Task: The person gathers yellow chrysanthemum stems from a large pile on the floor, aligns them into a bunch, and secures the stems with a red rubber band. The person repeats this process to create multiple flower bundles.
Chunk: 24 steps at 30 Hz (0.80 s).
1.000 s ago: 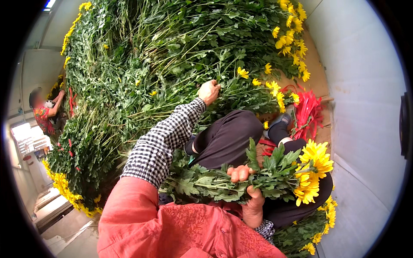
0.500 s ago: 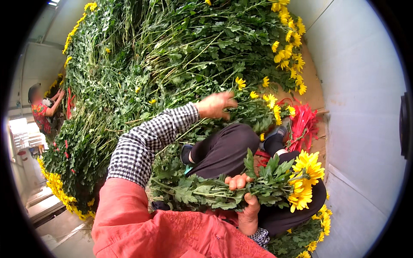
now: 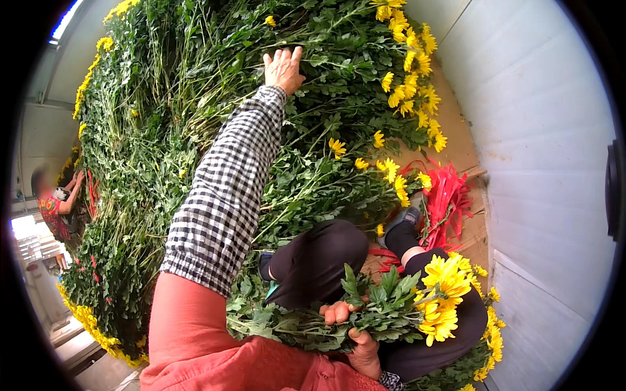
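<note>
Holding fingers apart, the left grip is lying over piled stems; the right grip is clasping a flower bunch.

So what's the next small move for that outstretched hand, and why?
Probably to close the left hand around a chrysanthemum stem: its fingers are spread over the pile of chrysanthemums, with no stem visibly gripped, while the right hand holds a bunch of yellow chrysanthemums.
</note>
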Each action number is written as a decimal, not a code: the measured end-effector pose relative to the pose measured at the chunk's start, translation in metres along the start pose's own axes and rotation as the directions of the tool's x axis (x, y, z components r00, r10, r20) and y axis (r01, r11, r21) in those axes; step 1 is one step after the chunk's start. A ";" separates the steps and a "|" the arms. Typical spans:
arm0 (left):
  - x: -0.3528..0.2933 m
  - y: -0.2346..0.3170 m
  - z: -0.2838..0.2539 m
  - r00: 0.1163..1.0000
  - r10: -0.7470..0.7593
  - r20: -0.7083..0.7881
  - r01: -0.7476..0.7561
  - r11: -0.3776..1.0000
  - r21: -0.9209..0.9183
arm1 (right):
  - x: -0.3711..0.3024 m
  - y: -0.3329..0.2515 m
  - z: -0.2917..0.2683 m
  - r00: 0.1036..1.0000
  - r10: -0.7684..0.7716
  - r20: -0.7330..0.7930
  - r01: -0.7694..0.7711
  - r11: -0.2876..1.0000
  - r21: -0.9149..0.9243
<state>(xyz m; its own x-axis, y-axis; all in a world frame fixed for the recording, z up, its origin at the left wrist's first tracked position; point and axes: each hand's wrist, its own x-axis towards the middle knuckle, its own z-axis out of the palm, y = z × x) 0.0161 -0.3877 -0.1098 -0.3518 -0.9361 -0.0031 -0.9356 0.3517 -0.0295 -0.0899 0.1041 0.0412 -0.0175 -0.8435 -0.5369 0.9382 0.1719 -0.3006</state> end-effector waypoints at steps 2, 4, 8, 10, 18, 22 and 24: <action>-0.011 0.010 0.013 0.975 0.020 -0.222 -0.021 1.000 0.000 | 0.002 0.003 0.003 1.000 -0.020 0.004 0.020 0.999 0.027; -0.015 0.009 0.032 0.913 0.231 -0.338 -0.217 0.973 0.079 | 0.004 0.005 0.001 1.000 -0.007 0.022 0.006 0.999 0.034; -0.036 0.038 0.033 0.948 0.270 -0.165 -0.256 0.961 0.102 | 0.009 0.004 0.004 0.999 -0.001 0.037 -0.001 0.999 0.051; -0.042 0.042 0.047 0.956 0.212 -0.204 -0.198 0.976 0.086 | 0.012 0.004 0.001 0.998 -0.007 0.057 0.003 0.998 0.063; -0.027 0.054 0.080 0.988 -0.066 -0.139 0.069 0.998 0.015 | 0.015 0.003 -0.004 0.998 -0.035 0.043 0.032 0.997 0.076; 0.004 0.033 0.067 0.999 0.004 0.041 -0.002 0.999 -0.035 | 0.013 0.003 -0.002 0.998 -0.016 0.061 0.010 0.996 0.094; -0.004 0.032 0.041 0.980 0.161 0.119 -0.146 0.981 -0.125 | 0.012 0.001 -0.001 0.998 -0.011 0.061 0.006 0.997 0.077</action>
<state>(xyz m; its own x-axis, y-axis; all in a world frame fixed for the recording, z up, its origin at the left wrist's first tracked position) -0.0116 -0.3731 -0.1522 -0.4921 -0.8613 -0.1265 -0.8703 0.4831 0.0961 -0.0898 0.0946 0.0338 -0.0068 -0.8746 -0.4849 0.9619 0.1268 -0.2421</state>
